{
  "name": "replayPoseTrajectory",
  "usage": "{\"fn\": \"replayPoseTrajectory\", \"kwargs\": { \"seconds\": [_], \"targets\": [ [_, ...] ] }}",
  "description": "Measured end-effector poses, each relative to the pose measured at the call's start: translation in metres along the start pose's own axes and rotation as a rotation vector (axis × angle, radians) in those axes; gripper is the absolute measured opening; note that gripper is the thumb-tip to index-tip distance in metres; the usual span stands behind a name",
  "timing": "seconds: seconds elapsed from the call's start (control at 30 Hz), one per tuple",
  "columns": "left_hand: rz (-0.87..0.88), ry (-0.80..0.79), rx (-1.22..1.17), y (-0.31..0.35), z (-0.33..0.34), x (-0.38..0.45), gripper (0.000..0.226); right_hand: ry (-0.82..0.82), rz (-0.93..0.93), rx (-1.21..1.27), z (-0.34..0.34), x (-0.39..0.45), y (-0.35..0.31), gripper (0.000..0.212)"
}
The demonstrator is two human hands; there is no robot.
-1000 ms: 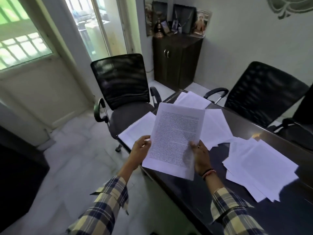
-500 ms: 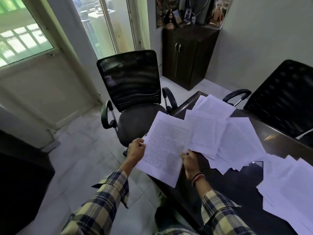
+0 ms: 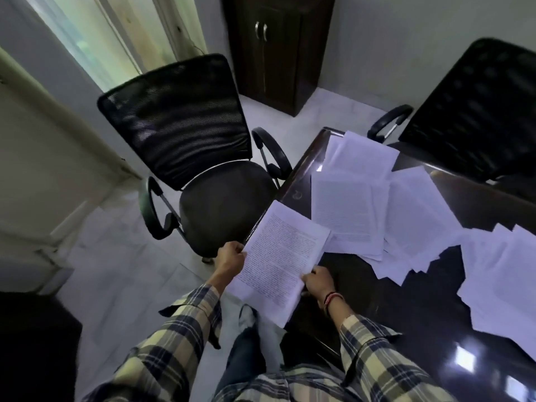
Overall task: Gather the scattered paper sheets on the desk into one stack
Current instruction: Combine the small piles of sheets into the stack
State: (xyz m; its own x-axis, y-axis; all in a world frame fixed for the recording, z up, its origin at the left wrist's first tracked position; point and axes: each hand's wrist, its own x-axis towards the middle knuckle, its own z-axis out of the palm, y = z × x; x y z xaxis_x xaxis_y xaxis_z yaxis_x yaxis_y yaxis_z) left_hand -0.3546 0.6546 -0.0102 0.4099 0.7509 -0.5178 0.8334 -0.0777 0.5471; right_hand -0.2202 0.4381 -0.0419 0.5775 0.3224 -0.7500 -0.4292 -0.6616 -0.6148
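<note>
Both my hands hold a thin bundle of printed paper sheets [image 3: 278,256] over the near left corner of the dark glossy desk [image 3: 362,285]. My left hand [image 3: 230,258] grips the bundle's left edge. My right hand [image 3: 319,281] pinches its lower right edge. Several loose printed sheets [image 3: 356,204] lie overlapped on the desk just beyond the bundle. More scattered sheets [image 3: 504,285] cover the desk at the right.
A black mesh office chair [image 3: 185,140] stands at the desk's left end, close to the bundle. A second black chair [image 3: 478,105] sits behind the desk at the right. A dark wooden cabinet [image 3: 275,47] stands against the far wall. Tiled floor lies to the left.
The held bundle came down and toward me, from upright in front of my view to low over the desk's corner. My view tilted down and left, so the scattered sheets shifted right.
</note>
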Motion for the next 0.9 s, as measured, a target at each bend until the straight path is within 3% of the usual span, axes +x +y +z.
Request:
{"fn": "replayPoseTrajectory", "kwargs": {
  "seconds": [0.27, 0.33, 0.47, 0.63, 0.73, 0.9],
  "targets": [
    [0.174, -0.163, 0.161, -0.009, 0.012, 0.042, 0.003, 0.360, 0.076, -0.075, 0.005, 0.015, 0.006, 0.012],
    [0.188, -0.193, 0.191, -0.013, 0.013, 0.052, 0.016, 0.402, 0.101, -0.104, 0.005, 0.018, 0.009, 0.018],
    [0.245, -0.246, 0.256, -0.006, 0.007, 0.065, 0.013, 0.474, 0.136, -0.084, -0.001, 0.033, 0.020, 0.018],
    [0.357, -0.245, 0.260, 0.032, 0.003, 0.069, 0.010, 0.573, 0.109, 0.043, -0.013, 0.002, -0.009, 0.017],
    [0.423, -0.282, 0.188, 0.069, 0.010, 0.058, 0.043, 0.608, 0.090, 0.146, -0.029, -0.016, -0.018, 0.014],
    [0.480, -0.344, 0.102, 0.129, 0.047, 0.028, 0.043, 0.640, 0.068, 0.271, -0.075, -0.026, -0.012, 0.011]
  ]
}}
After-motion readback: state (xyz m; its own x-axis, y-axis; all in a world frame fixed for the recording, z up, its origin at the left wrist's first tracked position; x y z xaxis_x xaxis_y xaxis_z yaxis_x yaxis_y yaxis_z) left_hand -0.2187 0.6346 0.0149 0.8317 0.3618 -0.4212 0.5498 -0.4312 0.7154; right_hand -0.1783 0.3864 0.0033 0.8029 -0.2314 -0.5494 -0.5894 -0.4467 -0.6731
